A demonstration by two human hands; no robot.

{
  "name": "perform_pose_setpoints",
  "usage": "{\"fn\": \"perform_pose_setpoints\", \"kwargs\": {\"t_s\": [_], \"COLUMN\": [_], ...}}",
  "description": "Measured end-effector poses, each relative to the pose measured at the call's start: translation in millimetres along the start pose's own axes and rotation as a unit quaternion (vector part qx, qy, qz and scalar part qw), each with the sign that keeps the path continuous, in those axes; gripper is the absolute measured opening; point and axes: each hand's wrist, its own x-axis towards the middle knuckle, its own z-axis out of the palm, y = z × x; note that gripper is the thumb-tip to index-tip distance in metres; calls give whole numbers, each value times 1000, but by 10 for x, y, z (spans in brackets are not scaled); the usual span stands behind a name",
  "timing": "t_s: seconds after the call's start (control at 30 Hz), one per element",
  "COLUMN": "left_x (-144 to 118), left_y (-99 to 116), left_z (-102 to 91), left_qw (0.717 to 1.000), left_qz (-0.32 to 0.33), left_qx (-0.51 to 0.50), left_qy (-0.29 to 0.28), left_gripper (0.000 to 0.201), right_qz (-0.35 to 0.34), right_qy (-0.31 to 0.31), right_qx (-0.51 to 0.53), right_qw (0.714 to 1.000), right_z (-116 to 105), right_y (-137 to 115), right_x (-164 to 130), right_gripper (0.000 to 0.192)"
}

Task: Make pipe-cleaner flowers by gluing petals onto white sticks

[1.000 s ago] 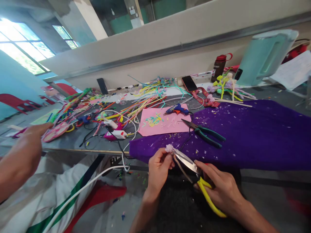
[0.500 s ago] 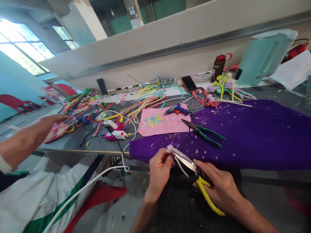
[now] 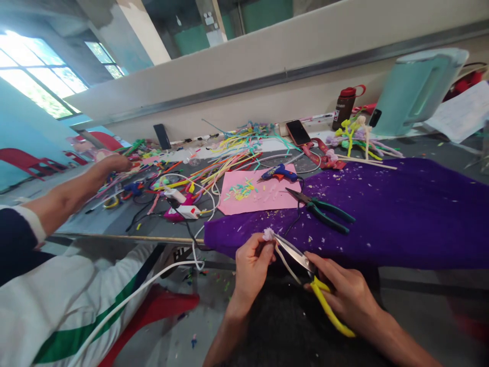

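My left hand pinches a small fuzzy pale pipe-cleaner piece with a thin stem hanging down, just in front of the table edge. My right hand grips yellow-handled scissors; their metal blades point up-left and meet the stem right beside the fuzzy tip. Both hands hover over my dark lap, below the purple cloth that covers the near right part of the table.
Green-handled pliers lie on the purple cloth. A blue glue gun rests by a pink sheet. Pipe cleaners, cables, a phone, a bottle crowd the table. A co-worker's arm reaches in at left.
The co-worker's arm at left has stretched farther over the table into the pile of craft pieces. My hands and the scissors have barely shifted.
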Motion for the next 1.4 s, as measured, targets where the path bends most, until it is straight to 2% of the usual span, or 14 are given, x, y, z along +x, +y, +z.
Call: {"fn": "perform_pose_setpoints", "kwargs": {"t_s": [0.1, 0.23, 0.3, 0.43, 0.53, 0.6, 0.83, 1.03, 1.1, 1.3, 1.4], "left_x": [8, 36, 51, 69, 73, 74, 76, 74, 74, 82, 75], "left_y": [34, 73, 81, 84, 89, 92, 62, 7, 10, 54, 32], "left_z": [-2, -18, -27, -35, -42, -50, -65, -69, -70, -90, -88], "left_qw": [999, 986, 974, 949, 933, 924, 909, 910, 895, 824, 809], "left_qz": [-21, -74, -98, -133, -152, -157, -170, -170, -163, -196, -200], "left_qx": [-36, -143, -194, -263, -300, -324, -352, -357, -393, -498, -522], "left_qy": [-5, -36, -58, -109, -126, -132, -141, -127, -135, -185, -184], "left_gripper": [14, 18, 18, 18, 19, 19, 16, 15, 16, 21, 19], "right_qz": [1, 92, 137, 188, 199, 200, 159, 111, 112, 112, 110], "right_qy": [28, 28, 12, 18, 11, 6, -25, -14, -13, -26, -37], "right_qx": [40, 128, 205, 365, 403, 387, 206, 145, 144, 147, 146], "right_qw": [999, 987, 969, 912, 893, 900, 965, 983, 983, 982, 982], "right_z": [-28, -97, -120, -134, -113, -73, 19, -44, -38, 10, 23], "right_y": [-31, -90, -118, -189, -228, -225, -162, -191, -180, -156, -168], "right_x": [3, 34, 85, 261, 360, 358, 172, 146, 129, 87, 81], "right_gripper": [49, 50, 51, 50, 51, 49, 54, 58, 58, 55, 56]}}
